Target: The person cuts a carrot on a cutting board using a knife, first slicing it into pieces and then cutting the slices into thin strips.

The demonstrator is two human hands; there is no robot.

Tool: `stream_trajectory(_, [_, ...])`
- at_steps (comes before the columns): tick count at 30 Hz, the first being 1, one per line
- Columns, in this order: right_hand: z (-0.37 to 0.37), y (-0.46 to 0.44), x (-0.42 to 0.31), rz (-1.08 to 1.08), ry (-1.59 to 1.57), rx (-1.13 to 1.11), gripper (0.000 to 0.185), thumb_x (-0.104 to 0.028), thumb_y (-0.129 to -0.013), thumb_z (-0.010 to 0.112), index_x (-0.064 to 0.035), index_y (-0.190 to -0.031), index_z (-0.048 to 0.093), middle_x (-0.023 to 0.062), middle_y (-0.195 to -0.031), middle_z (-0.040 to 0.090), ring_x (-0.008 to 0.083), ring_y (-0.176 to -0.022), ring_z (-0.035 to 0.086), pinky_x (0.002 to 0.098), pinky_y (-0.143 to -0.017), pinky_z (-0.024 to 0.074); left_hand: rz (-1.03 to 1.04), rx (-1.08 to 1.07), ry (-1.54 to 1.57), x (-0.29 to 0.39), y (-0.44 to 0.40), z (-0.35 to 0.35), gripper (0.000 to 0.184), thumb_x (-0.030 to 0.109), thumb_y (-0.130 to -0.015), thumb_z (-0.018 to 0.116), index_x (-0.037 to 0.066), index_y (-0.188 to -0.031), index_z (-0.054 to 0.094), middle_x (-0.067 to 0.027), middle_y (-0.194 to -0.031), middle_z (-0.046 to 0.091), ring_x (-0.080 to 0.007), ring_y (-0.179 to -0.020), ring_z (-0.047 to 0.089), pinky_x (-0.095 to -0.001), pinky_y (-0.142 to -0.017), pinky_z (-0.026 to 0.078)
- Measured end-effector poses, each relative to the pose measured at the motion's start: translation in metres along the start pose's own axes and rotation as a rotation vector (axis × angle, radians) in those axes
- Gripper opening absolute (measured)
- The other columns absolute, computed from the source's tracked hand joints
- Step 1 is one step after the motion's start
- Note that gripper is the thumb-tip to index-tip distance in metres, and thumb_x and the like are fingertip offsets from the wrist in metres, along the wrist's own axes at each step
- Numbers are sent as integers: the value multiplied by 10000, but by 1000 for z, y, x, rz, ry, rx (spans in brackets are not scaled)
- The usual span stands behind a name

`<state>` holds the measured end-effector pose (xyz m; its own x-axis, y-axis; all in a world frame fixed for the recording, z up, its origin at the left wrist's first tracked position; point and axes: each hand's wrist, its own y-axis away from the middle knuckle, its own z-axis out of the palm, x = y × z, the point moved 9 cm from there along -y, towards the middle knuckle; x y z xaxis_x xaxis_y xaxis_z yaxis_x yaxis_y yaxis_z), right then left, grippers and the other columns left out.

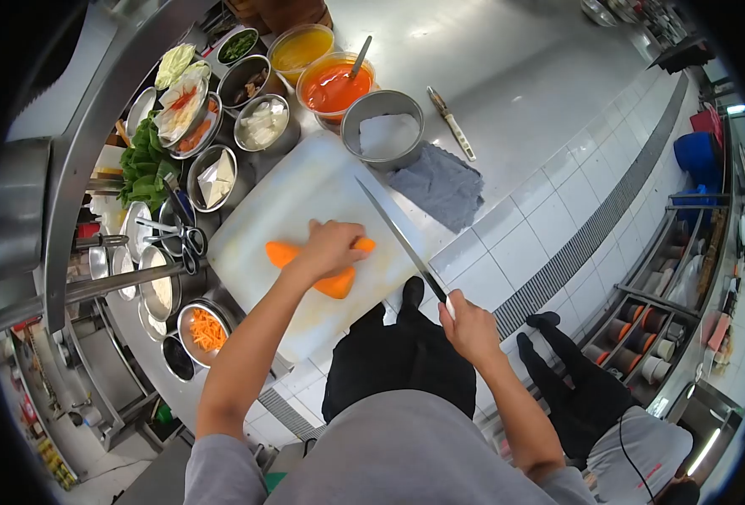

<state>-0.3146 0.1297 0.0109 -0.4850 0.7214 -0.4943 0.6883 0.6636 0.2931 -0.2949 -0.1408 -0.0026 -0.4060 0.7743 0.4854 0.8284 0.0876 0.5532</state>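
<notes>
On a white cutting board (305, 185) lie thick orange carrot pieces (336, 284). My left hand (330, 248) is over them, its fingers curled round a carrot piece whose orange end shows beside the fingertips. The palm hides part of the carrot. In my right hand (471, 326) is the white handle of a long kitchen knife (399, 240), my fingers closed round it. The blade points away from me over the board's right edge, apart from the carrot.
Left of the board are a bowl of shredded carrot (207, 330), scissors (189, 240) and leafy greens (145, 164). Beyond it stand a tub of red sauce (332, 88), a steel pot (381, 126), a grey cloth (440, 187) and a marker (452, 124). Another person (591, 404) stands at right.
</notes>
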Motion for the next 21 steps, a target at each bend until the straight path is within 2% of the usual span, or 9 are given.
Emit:
stream_trajectory(4, [5,-2,2,-21,3,14,257,-277,-1001,628,-57,-982,495,180,-699,675,411,-625,682,514,-557,540,-103,61,-20,-33,2,7,288,272,-816,803,71,-981,680,-83,-851,714,-307,-821,656,-486,-913,374])
stream_trajectory(7, [3,-3,0,-26,5,11,256,-278,-1002,626,-58,-983,496,182,-702,676,412,-626,682,513,-559,540,-149,37,-152,-23,-2,6,316,302,-809,805,67,-988,696,-116,-892,720,-315,-907,658,-509,-959,359])
stream_trajectory(9, [3,-4,1,-21,17,1,255,-277,-1002,625,-57,-986,498,184,-704,676,414,-627,682,513,-561,540,-189,72,-389,-14,1,-4,361,314,-800,808,54,-1020,687,-122,-887,723,-315,-932,659,-516,-986,355])
stream_trajectory(10, [4,-5,1,-18,25,-7,254,-277,-1002,625,-57,-988,499,186,-706,676,415,-628,682,513,-564,541,-187,70,-387,-14,1,-2,361,314,-800,808,54,-1020,687,-122,-887,723,-315,-932,659,-516,-986,355])
stream_trajectory(12, [1,-5,-2,-19,25,-7,253,-277,-1003,624,-58,-986,499,188,-710,678,415,-630,682,514,-566,541,-72,171,-404,-5,0,-4,431,352,-754,834,46,-1003,661,-138,-852,717,-319,-888,661,-482,-873,380])
stream_trajectory(16, [-2,-6,-2,-24,3,1,249,-276,-1007,618,-57,-989,501,193,-722,684,418,-630,682,519,-571,542,-83,158,-409,-5,-12,6,433,340,-761,830,48,-1030,657,-141,-838,715,-315,-906,658,-482,-869,383])
stream_trajectory(21, [2,-5,-4,-16,11,26,251,-278,-1006,621,-54,-997,509,195,-725,685,420,-619,678,519,-566,543,-47,363,-410,-3,-16,-9,350,282,-816,785,44,-1041,661,-99,-799,704,-303,-900,643,-506,-888,388])
